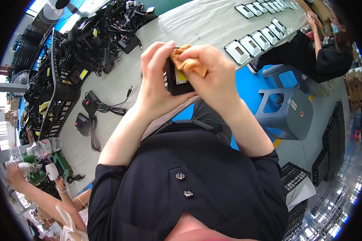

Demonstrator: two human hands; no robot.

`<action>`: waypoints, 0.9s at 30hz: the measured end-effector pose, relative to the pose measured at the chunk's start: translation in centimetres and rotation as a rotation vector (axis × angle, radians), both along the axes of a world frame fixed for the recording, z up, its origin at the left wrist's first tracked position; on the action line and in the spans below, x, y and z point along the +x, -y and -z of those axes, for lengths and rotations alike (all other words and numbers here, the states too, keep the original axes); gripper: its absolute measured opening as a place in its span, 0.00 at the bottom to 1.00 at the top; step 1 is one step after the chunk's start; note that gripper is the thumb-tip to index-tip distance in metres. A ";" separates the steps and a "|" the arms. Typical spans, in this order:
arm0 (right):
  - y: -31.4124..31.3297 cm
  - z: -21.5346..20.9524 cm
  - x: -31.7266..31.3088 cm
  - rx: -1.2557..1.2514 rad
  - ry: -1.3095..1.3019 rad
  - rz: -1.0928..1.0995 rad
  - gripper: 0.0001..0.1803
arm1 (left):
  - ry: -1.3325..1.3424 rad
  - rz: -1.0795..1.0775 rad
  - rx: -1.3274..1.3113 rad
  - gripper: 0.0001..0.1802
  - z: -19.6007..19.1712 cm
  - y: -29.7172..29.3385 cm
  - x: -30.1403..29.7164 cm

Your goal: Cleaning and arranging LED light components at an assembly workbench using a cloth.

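My left hand (149, 86) is wrapped around a black boxy device (179, 88), raised in front of my body at the table edge. A label with yellow and white areas shows on the device's face. In my right hand (217, 78) is a bunched orange cloth (193, 66), its fingers pinching the cloth against the device's upper part. Hand and cloth hide much of the device. To the left on the table lie a black power adapter (91, 103) with a coiled cable and a second black adapter (83, 123).
A black crate (60, 94) and a heap of cabled adapters (102, 36) fill the table's left. White rectangular frames (251, 45) stand in rows at the far right. Blue-grey stools (287, 114) are beside me. A co-worker (330, 52) sits right; another person's arm (40, 195) reaches in at lower left.
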State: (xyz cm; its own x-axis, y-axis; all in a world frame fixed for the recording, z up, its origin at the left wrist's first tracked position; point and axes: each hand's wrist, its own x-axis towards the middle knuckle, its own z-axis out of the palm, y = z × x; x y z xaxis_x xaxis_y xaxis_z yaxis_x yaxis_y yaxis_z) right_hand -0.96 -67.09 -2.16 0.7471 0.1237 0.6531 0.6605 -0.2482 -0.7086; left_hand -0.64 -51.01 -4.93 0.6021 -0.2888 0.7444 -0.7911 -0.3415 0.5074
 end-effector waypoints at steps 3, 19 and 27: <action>0.0 -1.0 -2.0 -0.154 0.044 -0.041 0.09 | 0.056 -0.090 -0.008 0.57 -0.6 -0.9 -0.7; 5.6 -2.0 -4.3 0.164 -0.386 -0.411 0.10 | -0.150 0.175 -0.097 0.57 -2.3 1.1 -1.8; 11.2 2.8 -4.4 0.586 -0.735 -0.267 0.16 | -0.389 0.254 -0.099 0.64 -1.2 4.2 0.3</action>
